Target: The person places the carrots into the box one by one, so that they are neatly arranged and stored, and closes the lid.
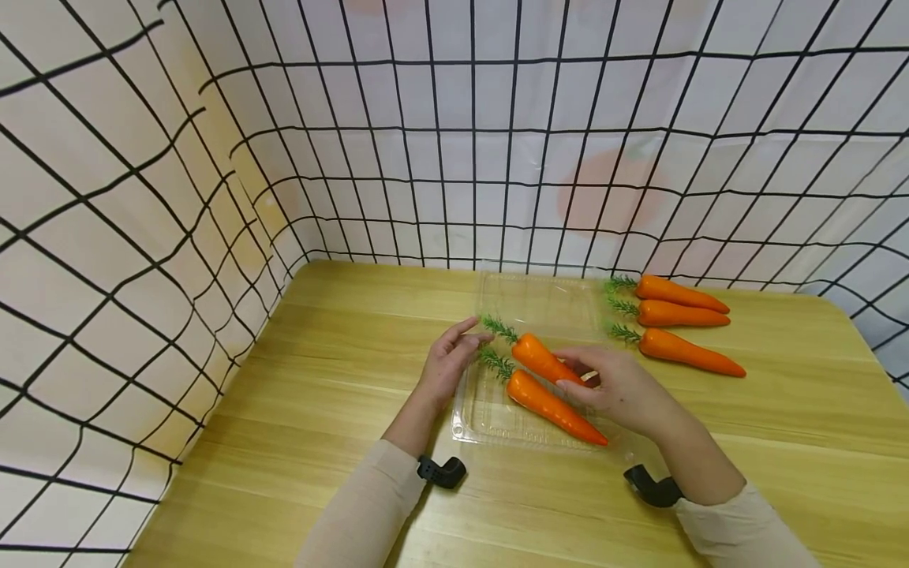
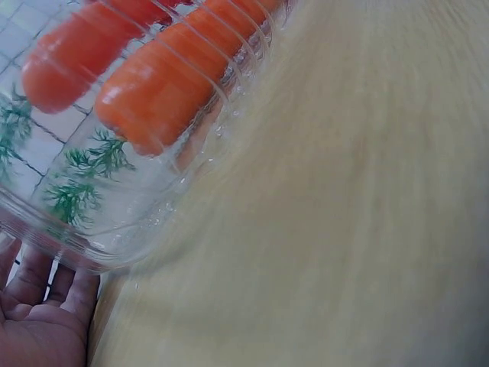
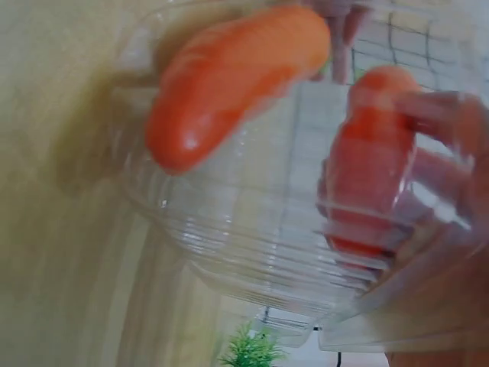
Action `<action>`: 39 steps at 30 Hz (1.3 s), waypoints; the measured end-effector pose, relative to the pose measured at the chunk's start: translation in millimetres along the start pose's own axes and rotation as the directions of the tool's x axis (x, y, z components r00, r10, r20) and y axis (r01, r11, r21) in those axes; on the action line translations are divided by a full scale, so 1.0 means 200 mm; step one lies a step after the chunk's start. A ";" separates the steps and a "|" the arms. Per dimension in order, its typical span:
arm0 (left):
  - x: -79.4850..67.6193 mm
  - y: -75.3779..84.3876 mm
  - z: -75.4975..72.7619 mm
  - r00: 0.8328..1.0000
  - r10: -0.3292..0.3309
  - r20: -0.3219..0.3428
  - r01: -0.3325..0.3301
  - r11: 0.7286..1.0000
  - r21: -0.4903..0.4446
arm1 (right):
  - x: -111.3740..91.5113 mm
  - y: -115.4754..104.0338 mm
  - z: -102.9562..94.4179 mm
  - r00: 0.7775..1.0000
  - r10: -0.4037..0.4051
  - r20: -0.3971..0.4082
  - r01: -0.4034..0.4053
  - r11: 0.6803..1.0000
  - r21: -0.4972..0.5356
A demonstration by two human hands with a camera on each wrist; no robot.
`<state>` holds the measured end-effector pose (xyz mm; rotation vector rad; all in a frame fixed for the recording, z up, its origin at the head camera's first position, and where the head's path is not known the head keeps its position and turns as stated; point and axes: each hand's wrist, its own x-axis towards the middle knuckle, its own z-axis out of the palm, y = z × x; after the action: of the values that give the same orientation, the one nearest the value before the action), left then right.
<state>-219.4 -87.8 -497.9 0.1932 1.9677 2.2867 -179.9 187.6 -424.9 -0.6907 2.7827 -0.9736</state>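
Right fingers (image 1: 584, 356) round one of two carrots (image 1: 537, 357) at the clear tray (image 1: 486, 416) — left fingers (image 1: 458, 328) alongside

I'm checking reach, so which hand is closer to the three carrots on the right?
Right. The right hand, holding another carrot over the clear container, is left of the three carrots and nearer the viewer. The left hand is farther off, at the container's left edge.
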 end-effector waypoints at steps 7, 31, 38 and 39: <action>0.01 -0.01 0.00 1.000 0.008 -0.002 -0.008 1.000 0.003 | 0.01 0.00 0.02 0.999 0.031 0.039 -0.028 0.997 -0.067; 0.00 -0.01 0.00 1.000 0.001 0.003 -0.001 1.000 0.031 | 0.00 0.00 0.09 0.983 -0.063 0.175 0.103 0.968 -0.227; 0.00 0.00 0.00 1.000 -0.010 0.003 0.010 1.000 0.027 | 0.00 0.00 0.09 0.979 -0.096 0.178 0.141 0.955 -0.260; 0.00 0.00 0.00 1.000 -0.012 0.000 0.012 1.000 0.026 | 0.00 0.00 0.09 0.979 -0.100 0.179 0.146 0.951 -0.271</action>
<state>-220.3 -88.3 -498.9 0.1843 1.9939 2.2545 -174.7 177.2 -439.8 -0.9459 2.7842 -0.5090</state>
